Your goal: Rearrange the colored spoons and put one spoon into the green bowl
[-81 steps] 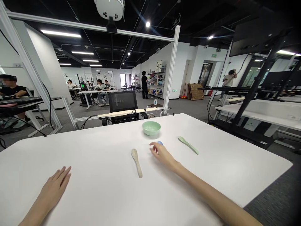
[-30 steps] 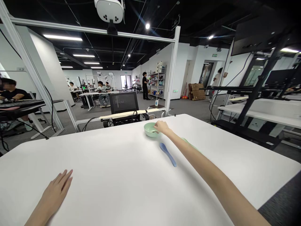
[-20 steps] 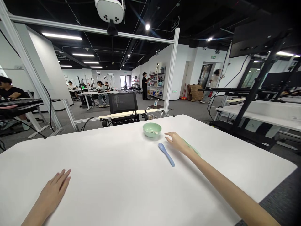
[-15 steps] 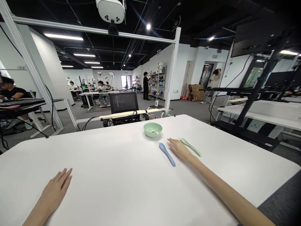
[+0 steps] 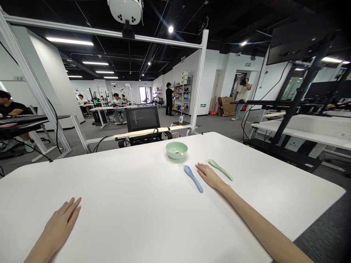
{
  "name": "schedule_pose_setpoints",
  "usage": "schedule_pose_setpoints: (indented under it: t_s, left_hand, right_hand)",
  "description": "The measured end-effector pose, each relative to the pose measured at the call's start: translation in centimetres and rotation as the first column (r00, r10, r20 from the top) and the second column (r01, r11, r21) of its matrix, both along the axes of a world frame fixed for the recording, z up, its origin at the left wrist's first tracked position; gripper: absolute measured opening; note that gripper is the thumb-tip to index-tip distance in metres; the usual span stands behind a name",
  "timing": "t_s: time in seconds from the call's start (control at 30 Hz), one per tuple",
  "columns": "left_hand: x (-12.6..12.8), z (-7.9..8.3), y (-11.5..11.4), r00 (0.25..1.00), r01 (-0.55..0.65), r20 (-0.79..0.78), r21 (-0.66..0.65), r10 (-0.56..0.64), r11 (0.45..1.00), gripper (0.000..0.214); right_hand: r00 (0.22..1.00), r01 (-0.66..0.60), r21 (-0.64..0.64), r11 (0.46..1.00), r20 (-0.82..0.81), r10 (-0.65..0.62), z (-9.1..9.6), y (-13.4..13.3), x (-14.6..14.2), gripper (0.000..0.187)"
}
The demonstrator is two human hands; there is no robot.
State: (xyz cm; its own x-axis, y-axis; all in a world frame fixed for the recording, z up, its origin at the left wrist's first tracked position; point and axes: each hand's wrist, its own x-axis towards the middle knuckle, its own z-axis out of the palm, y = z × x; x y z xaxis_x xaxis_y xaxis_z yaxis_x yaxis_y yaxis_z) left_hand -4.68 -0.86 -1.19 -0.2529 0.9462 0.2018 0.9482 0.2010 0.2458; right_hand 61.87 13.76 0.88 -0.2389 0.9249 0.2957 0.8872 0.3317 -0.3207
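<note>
My right hand (image 5: 210, 175) rests palm down on the table, fingers stretched out and nothing in it. It lies between a blue spoon (image 5: 193, 179) on its left and a light green spoon (image 5: 221, 170) on its right. Beyond the fingertips stands a green bowl (image 5: 173, 153), which has a small pale piece (image 5: 179, 153) in it, perhaps a spoon, too small to tell. Far from these, at the lower left, my left hand (image 5: 60, 222) lies flat with its fingers extended, holding nothing.
The white table (image 5: 123, 212) has rounded corners. A metal frame (image 5: 199, 80) rises behind its far edge, with a black office chair (image 5: 143, 120) past it. A black stand (image 5: 298, 95) is at the right. Several people are further back in the room.
My right hand's fingers have drawn slightly closer together and settled lower. The whole view has shifted a little; the bowl and both spoons keep their places on the table.
</note>
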Motion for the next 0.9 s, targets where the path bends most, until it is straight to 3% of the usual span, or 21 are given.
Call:
schedule_pose_setpoints:
  t_s: [0.3, 0.4, 0.53, 0.67, 0.77, 0.9]
  left_hand:
    - [0.2, 0.2, 0.0, 1.000, -0.005, -0.010, 0.024, 0.005, 1.000, 0.079]
    - [0.2, -0.1, 0.0, 1.000, 0.001, -0.017, 0.063, 0.000, 0.998, 0.078]
    - [0.0, -0.4, 0.2, 1.000, -0.007, -0.021, 0.098, 0.009, 0.995, 0.077]
    - [-0.2, -0.5, 0.3, 1.000, -0.009, -0.028, 0.079, 0.012, 0.997, 0.080]
    - [-0.4, -0.7, 0.4, 0.999, -0.004, -0.047, 0.098, 0.009, 0.995, 0.077]
    - [-0.9, -1.2, 0.3, 0.997, 0.054, -0.062, 0.176, -0.044, 0.983, 0.068]
  right_hand:
    - [0.995, 0.031, 0.006, 1.000, -0.096, -0.030, 0.5, 0.1, 0.1, 0.049]
    - [0.991, 0.080, 0.069, 0.994, -0.116, -0.072, 2.6, 1.0, -0.2, 0.049]
    - [0.994, 0.034, 0.119, 0.992, -0.108, -0.022, 7.4, 3.5, -2.1, 0.042]
    - [0.999, 0.021, 0.018, 1.000, 0.035, -0.021, 11.7, 6.3, -5.8, 0.038]
    - [0.989, 0.031, -0.099, 0.995, 0.146, -0.017, 13.1, 8.0, -8.6, 0.035]
    - [0.981, 0.035, -0.162, 0.986, 0.196, -0.002, 12.9, 9.6, -11.1, 0.030]
